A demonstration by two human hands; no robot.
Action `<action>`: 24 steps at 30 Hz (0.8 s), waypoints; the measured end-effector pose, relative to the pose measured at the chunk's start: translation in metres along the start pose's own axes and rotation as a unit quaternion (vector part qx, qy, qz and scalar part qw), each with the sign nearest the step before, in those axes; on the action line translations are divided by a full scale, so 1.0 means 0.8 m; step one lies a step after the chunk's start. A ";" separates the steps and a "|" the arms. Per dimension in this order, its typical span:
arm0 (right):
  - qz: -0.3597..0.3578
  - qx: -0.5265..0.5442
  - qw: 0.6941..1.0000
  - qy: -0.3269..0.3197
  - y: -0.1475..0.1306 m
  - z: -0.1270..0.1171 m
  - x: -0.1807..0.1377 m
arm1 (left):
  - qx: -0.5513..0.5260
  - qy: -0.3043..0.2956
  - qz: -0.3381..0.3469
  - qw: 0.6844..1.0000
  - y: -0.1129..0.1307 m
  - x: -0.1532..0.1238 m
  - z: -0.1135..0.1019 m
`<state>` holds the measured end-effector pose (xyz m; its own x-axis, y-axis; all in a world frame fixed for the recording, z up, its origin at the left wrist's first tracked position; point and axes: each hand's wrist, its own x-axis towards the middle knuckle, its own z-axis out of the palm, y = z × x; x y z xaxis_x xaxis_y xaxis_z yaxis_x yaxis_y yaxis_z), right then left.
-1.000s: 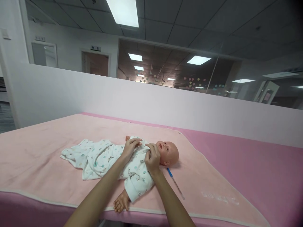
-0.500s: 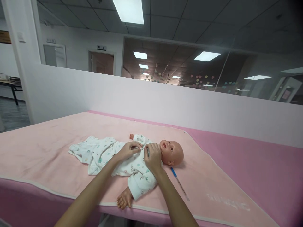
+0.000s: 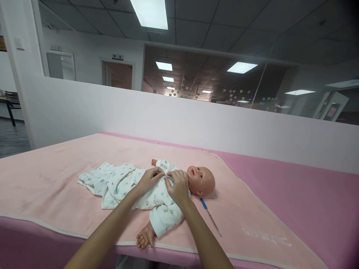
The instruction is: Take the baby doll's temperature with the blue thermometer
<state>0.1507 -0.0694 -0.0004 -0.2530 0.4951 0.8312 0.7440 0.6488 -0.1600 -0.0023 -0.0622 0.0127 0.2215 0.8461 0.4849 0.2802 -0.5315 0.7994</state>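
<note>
A baby doll point(image 3: 202, 180) lies on its back, its head to the right, dressed in a white printed baby outfit point(image 3: 157, 196). Over the doll's chest, my left hand point(image 3: 150, 179) pinches the front edge of the outfit. Close beside it, my right hand point(image 3: 178, 184) grips the same edge nearer the doll's neck, its fingers bent. Both sets of fingertips almost meet at the cloth; any fastener between them is too small to make out. The doll's near arm stretches toward the front edge, its hand point(image 3: 146, 236) showing past the cuff.
A thermometer with a blue end point(image 3: 211, 216) lies near the doll's head. Beneath everything is a pale pink mat point(image 3: 56, 186) over a darker pink surface point(image 3: 316, 194). Behind runs a low white wall point(image 3: 174, 117) with glass above it.
Both hands stay at the doll's chest, with the fingertips shifting slightly along the cloth edge. The whole view has moved a little; the doll and thermometer lie as before.
</note>
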 end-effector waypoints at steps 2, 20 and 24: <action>0.005 -0.001 1.000 -0.001 0.000 0.000 0.000 | -0.010 -0.021 0.004 1.000 0.001 0.000 -0.004; -0.008 0.003 0.999 0.037 0.001 0.002 -0.005 | 0.008 0.008 0.014 1.000 0.000 -0.006 0.003; -0.011 0.003 0.999 0.047 0.002 0.002 -0.005 | 0.061 0.035 0.025 0.997 0.000 -0.009 0.000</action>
<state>0.1516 -0.0694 -0.0049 -0.2091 0.4243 0.8810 0.7348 0.6627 -0.1448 -0.0039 -0.0684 0.0091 0.1741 0.8171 0.5495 0.3824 -0.5704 0.7270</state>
